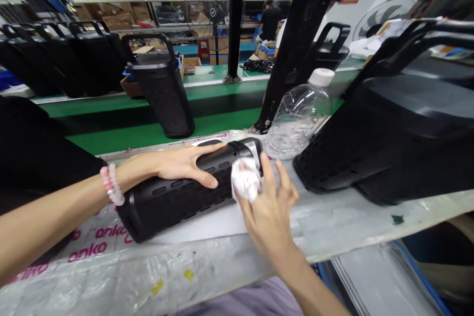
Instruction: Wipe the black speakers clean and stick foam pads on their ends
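Observation:
A black speaker-like case [177, 202] with slots and a handle lies on its side on the plastic-covered table. My left hand [185, 164] rests on its upper side, fingers and thumb spread, a pink and white bead bracelet at the wrist. In my right hand [268, 202] is a crumpled white cloth [246, 177], pinched between thumb and fingers at the handle end of the case. The cloth covers part of that end. Some right fingers are slightly blurred.
Behind the case stands a clear bottle [296, 118] with a white cap. Large black cases [400, 133] lean at the right. Another black case [163, 89] stands on the green belt [222, 108], near a black post [236, 19]. A person [270, 19] sits far back.

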The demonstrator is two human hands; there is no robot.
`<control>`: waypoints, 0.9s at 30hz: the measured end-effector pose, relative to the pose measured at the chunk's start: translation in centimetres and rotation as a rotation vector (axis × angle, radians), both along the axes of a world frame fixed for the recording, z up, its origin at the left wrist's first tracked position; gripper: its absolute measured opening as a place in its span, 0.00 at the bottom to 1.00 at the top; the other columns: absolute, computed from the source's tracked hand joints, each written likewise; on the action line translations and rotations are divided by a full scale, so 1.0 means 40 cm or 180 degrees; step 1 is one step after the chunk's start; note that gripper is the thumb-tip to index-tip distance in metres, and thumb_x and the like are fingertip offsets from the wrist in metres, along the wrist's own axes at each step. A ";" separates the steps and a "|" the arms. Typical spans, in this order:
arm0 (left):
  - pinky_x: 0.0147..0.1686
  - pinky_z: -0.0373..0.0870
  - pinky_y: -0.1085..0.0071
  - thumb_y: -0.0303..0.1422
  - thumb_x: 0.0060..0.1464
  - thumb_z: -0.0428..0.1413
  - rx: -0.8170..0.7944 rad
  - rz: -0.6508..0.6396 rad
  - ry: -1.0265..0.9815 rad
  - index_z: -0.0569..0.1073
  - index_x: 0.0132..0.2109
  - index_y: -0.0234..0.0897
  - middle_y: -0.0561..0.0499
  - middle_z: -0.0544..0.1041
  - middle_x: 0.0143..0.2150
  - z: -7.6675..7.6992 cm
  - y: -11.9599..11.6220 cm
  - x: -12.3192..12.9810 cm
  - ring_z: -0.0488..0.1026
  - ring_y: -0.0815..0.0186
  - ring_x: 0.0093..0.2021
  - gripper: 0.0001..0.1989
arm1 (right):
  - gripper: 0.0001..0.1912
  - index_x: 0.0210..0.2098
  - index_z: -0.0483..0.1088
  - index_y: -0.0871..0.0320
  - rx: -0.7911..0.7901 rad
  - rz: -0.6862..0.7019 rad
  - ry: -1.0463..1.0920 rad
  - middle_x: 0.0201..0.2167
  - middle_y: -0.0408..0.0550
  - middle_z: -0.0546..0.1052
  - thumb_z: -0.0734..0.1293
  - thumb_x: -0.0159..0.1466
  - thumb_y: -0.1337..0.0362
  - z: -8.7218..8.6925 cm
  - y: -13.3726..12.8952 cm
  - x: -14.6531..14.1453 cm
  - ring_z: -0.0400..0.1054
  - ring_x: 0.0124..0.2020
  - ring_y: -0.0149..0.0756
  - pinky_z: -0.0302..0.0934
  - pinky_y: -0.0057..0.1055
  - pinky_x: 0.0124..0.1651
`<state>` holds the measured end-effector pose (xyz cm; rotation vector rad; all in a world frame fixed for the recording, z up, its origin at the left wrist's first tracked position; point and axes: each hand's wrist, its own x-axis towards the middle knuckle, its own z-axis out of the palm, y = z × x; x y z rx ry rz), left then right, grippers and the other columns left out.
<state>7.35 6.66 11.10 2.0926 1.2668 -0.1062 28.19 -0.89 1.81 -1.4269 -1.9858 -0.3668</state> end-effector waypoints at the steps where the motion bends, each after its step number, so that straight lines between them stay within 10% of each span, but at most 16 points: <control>1: 0.64 0.56 0.65 0.56 0.47 0.61 0.0044 0.0002 0.0019 0.45 0.72 0.47 0.51 0.51 0.74 0.001 -0.001 0.001 0.57 0.51 0.69 0.53 | 0.24 0.65 0.60 0.49 -0.0004 -0.0012 0.0027 0.68 0.57 0.56 0.59 0.70 0.63 0.001 0.002 -0.003 0.49 0.65 0.60 0.54 0.57 0.55; 7: 0.62 0.60 0.66 0.55 0.46 0.62 -0.0071 0.0062 -0.0025 0.46 0.72 0.49 0.53 0.56 0.72 0.006 -0.004 0.006 0.61 0.51 0.67 0.52 | 0.26 0.65 0.57 0.49 -0.0437 0.0389 0.0713 0.66 0.57 0.60 0.60 0.69 0.63 -0.009 -0.064 0.084 0.55 0.64 0.56 0.59 0.53 0.55; 16: 0.61 0.61 0.69 0.52 0.49 0.62 -0.0208 -0.0028 -0.0100 0.45 0.72 0.51 0.57 0.51 0.74 0.001 0.010 -0.004 0.56 0.49 0.69 0.51 | 0.22 0.42 0.77 0.60 -0.2127 -0.0548 0.5590 0.37 0.53 0.82 0.70 0.58 0.49 -0.039 -0.060 0.197 0.76 0.45 0.50 0.70 0.42 0.50; 27: 0.59 0.64 0.68 0.53 0.51 0.60 -0.0259 -0.0081 0.0044 0.43 0.72 0.49 0.53 0.50 0.74 0.009 0.014 0.001 0.58 0.49 0.68 0.50 | 0.23 0.38 0.79 0.61 -0.2121 -0.0826 0.6128 0.33 0.51 0.83 0.77 0.48 0.51 -0.054 -0.042 0.175 0.76 0.46 0.51 0.71 0.39 0.49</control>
